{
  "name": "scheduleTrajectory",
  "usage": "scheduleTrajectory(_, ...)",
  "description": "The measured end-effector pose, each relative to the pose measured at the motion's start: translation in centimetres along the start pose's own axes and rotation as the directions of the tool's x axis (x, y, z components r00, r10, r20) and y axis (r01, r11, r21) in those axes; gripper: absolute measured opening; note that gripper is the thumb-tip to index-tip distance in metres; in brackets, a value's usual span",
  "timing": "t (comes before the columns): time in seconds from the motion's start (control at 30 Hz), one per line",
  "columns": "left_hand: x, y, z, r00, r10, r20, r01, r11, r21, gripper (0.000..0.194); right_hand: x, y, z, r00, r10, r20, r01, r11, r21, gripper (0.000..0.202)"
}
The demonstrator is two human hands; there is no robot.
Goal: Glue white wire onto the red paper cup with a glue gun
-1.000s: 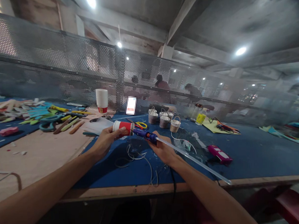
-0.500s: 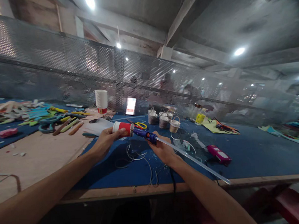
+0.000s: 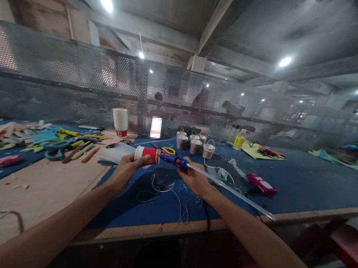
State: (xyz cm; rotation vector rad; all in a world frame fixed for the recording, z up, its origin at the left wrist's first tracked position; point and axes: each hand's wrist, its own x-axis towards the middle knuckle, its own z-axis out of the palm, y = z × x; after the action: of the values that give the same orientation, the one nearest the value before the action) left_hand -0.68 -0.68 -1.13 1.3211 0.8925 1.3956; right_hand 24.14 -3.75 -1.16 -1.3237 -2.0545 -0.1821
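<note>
My left hand [image 3: 127, 168] grips a red and white paper cup [image 3: 148, 154], which lies on its side in the air above the blue table. Wrapped round the handle of a blue hot glue gun [image 3: 174, 161] is my right hand [image 3: 197, 178]. The gun's nozzle end is close against the right end of the cup; whether it touches I cannot tell. A long clear glue stick [image 3: 231, 191] runs out of the gun's back, down to the right. Loose white string [image 3: 178, 197] lies on the table below both hands.
Several small string-wrapped cups with handles [image 3: 195, 146] stand behind my right hand, near yellow-handled scissors [image 3: 168, 150]. A stack of paper cups [image 3: 120, 122] rises at the back left. Pliers and tools [image 3: 58, 149] lie left; a magenta device [image 3: 262, 184] and a yellow-labelled bottle [image 3: 239, 140] sit right.
Almost nothing differs. Both hands keep hold of the cup and the glue gun in nearly the same position, and the view has shifted very slightly.
</note>
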Motion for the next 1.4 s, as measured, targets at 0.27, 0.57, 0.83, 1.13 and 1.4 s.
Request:
scheduleTrajectory(0.27,-0.31,0.38,0.30,1.000,-0.005,-0.022,0.006,1.000,0.014,0.028,0.06,0.11,-0.02,1.000,-0.015,-0.010,0.015,1.000,-0.010,0.017)
scheduleTrajectory(0.57,-0.11,0.00,0.14,1.000,0.009,0.012,-0.009,0.999,0.036,0.029,0.17,0.20,0.04,1.000,-0.008,-0.015,0.008,1.000,-0.028,0.018)
scheduleTrajectory(0.83,-0.32,0.20,0.19,1.000,0.004,-0.001,-0.004,0.998,0.064,0.026,0.24,0.31,0.11,1.000,-0.007,-0.017,0.006,1.000,-0.008,0.021)
scheduleTrajectory(1.13,-0.38,0.25,0.17,1.000,0.011,0.014,-0.013,0.996,0.092,0.028,0.29,0.41,0.21,1.000,0.002,-0.018,-0.002,1.000,-0.015,0.020)
scheduleTrajectory(1.4,-0.56,0.36,0.20,0.999,0.006,0.042,-0.010,0.994,0.107,0.024,0.21,0.87,0.67,0.999,-0.010,-0.040,0.010,1.000,-0.008,0.022)
